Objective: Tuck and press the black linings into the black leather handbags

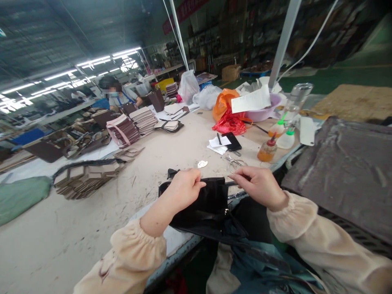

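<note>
A black fabric piece that looks like a bag (211, 200) lies over the table's front edge and partly on my lap. My left hand (185, 188) is closed on its upper edge, with the fingers curled and the thumb pointing right. To the right of it, my right hand (259, 185) is closed in a pinch beside the bag's right end, near a narrow dark strip (233, 183). What its fingertips hold is too small to make out. Just beyond the hands lie metal scissors (235, 162) and a small white item (202, 164).
A black phone (232, 141) and paper slips lie further back. Bottles of orange liquid (267, 150) stand at the right, near a red plastic bag (229, 124). Stacked brown pieces (88, 177) lie at the left. A co-worker (122, 96) sits across the table.
</note>
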The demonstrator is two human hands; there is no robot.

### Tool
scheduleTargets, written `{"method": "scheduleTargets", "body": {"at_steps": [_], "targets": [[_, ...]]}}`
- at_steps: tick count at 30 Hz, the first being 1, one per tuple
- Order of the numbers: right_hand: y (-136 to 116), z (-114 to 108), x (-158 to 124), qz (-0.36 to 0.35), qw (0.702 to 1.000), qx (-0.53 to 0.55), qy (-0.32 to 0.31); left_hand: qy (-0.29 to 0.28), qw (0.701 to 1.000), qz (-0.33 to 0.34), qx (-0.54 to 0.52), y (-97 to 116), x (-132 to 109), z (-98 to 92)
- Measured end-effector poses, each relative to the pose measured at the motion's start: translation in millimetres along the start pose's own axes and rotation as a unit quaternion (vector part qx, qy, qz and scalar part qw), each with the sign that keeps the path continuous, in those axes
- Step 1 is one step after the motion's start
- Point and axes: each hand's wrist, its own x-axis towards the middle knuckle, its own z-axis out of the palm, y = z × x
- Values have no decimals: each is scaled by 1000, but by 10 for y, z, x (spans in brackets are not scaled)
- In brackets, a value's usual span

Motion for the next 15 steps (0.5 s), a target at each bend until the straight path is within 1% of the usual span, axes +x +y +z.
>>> {"method": "scheduleTargets", "body": {"at_steps": [4, 7, 10, 12, 15], "targets": [[59, 52, -64, -25, 999, -28, 19, 6, 1000, 2, 10, -3, -3, 5], [86, 103, -53, -42, 998, 23, 28, 4, 1000, 6, 11, 6, 1, 5], [29, 173, -13, -110, 991, 70, -9, 1, 1000, 3, 10, 13, 2, 4], [-52, 231, 17, -146, 987, 54, -40, 1, 1000, 0, 7, 12, -5, 4], [-174, 313, 62, -141, 987, 21, -69, 5, 1000, 10, -1, 2, -31, 5]]}}
